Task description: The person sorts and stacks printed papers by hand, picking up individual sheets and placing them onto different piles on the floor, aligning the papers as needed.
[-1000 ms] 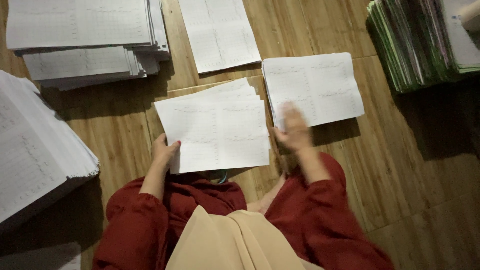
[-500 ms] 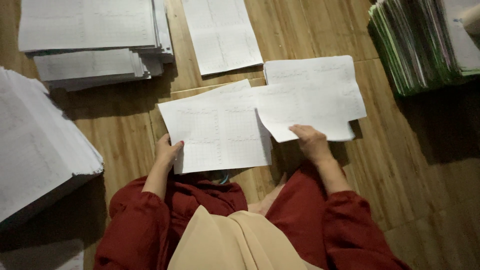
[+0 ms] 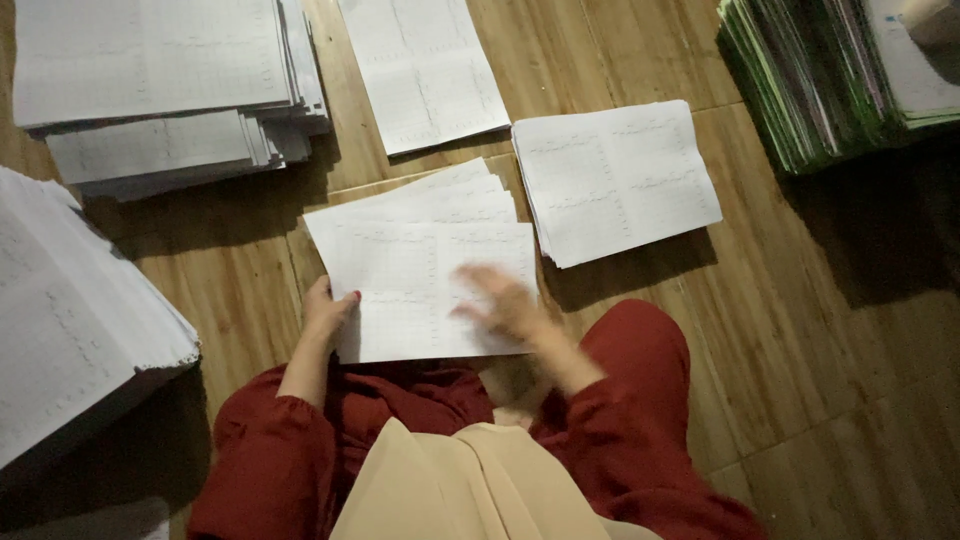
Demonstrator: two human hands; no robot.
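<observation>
I see the wooden floor (image 3: 820, 330) ringed with paper: a thick white stack (image 3: 70, 330) at far left, a tall pile of printed sheets (image 3: 160, 90) top left, a green-edged bundle (image 3: 810, 90) top right. A small sheaf (image 3: 615, 180) lies just right of the fanned sheets (image 3: 420, 270) in front of my knees, and a single page (image 3: 425, 70) sits above them. My left hand (image 3: 328, 310) pinches the fan's left edge. My right hand (image 3: 505, 303) is blurred over the top sheet, fingers spread; I cannot tell if it grips
</observation>
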